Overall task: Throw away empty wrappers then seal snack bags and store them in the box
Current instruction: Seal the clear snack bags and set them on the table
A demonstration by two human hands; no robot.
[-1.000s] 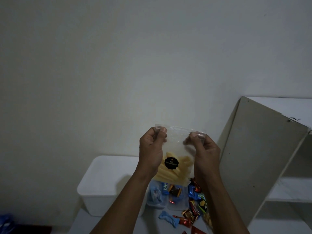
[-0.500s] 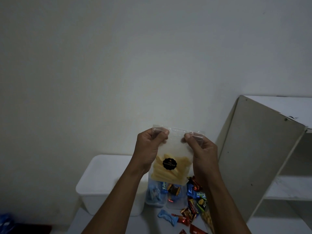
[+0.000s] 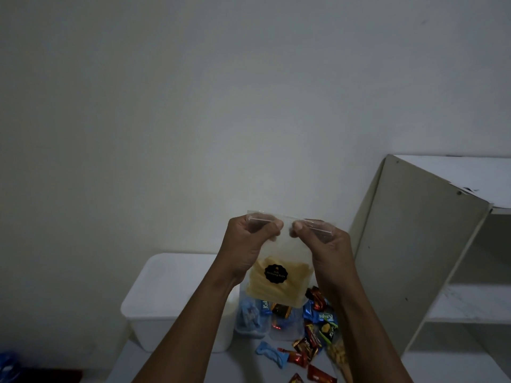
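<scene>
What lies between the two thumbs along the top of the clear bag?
In the head view, only a short bare stretch of the bag's clear top shows between the left hand and right hand; the thumbs nearly meet.

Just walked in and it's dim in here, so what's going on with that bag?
A person holds up a clear snack bag of yellow sticks, the left hand and right hand pinching its top strip, apparently sealing it. A white box waits behind, and wrapped candies lie scattered on the table below.
</scene>
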